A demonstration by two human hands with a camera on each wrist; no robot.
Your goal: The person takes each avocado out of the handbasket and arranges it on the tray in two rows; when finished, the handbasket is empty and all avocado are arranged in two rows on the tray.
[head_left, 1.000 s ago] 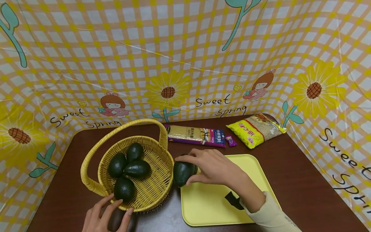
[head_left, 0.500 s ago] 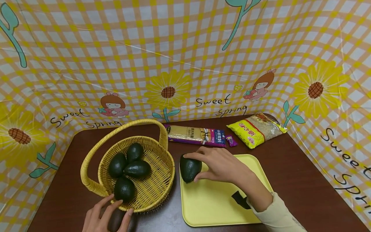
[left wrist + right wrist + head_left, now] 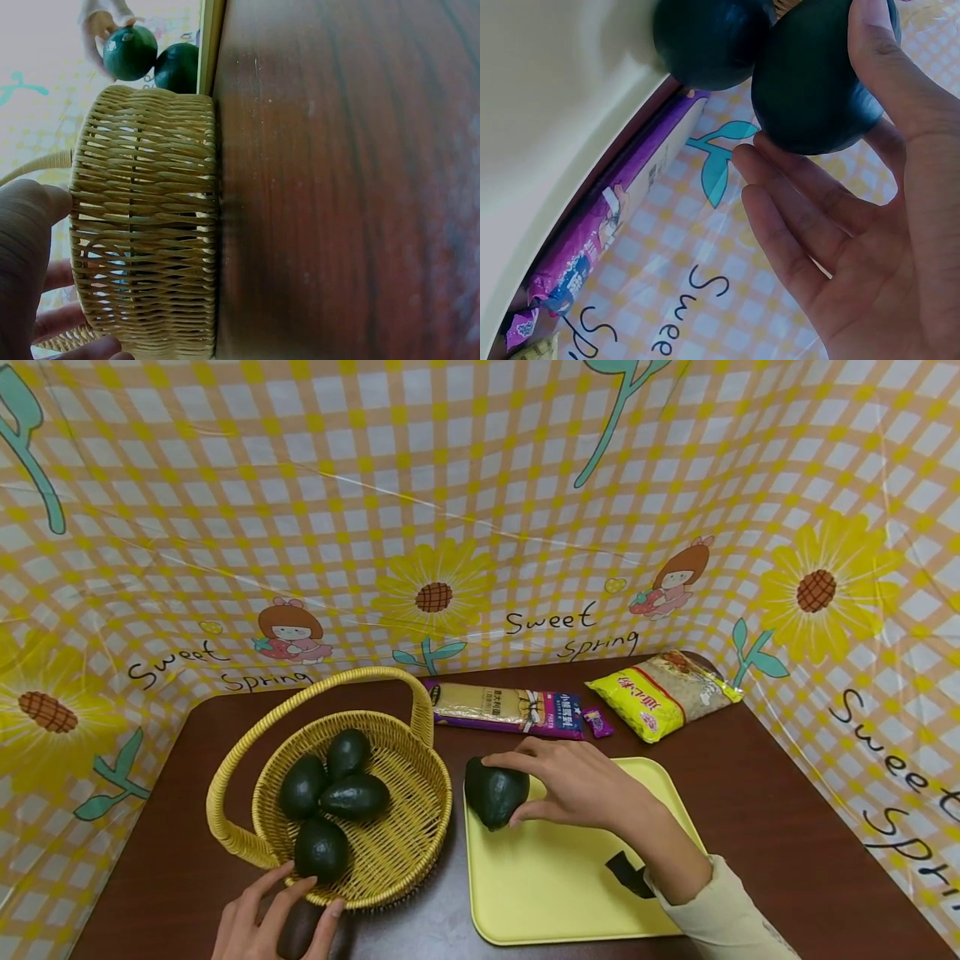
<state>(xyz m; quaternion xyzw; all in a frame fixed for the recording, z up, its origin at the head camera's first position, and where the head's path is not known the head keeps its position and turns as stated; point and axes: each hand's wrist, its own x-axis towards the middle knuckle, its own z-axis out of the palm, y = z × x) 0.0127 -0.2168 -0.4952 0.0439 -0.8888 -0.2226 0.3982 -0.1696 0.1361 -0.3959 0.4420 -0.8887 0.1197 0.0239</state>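
Note:
My right hand (image 3: 577,785) holds a dark green avocado (image 3: 810,82) between thumb and fingers, over the back left corner of the yellow tray (image 3: 555,893). Close beside it on the tray is a second avocado (image 3: 709,45), mostly covered by the held one in the head view. To the left stands a yellow wicker basket (image 3: 408,852) with a tall arched handle. Several avocados lie in its left part, one of them (image 3: 321,850) near the front rim. Fingertips of my left hand (image 3: 266,918) rest on the near left rim, thumb apart from the fingers.
Behind the tray lies a long purple pasta packet (image 3: 502,710), with a small purple packet (image 3: 597,723) at its end. A yellow bag (image 3: 663,696) is at the back right. Patterned cloth (image 3: 480,510) rises around the dark wooden table (image 3: 780,843).
My right hand has carried the avocado rightward from beside the basket rim to over the tray's back left corner, slowing lately. My left hand and the basket have stayed in place.

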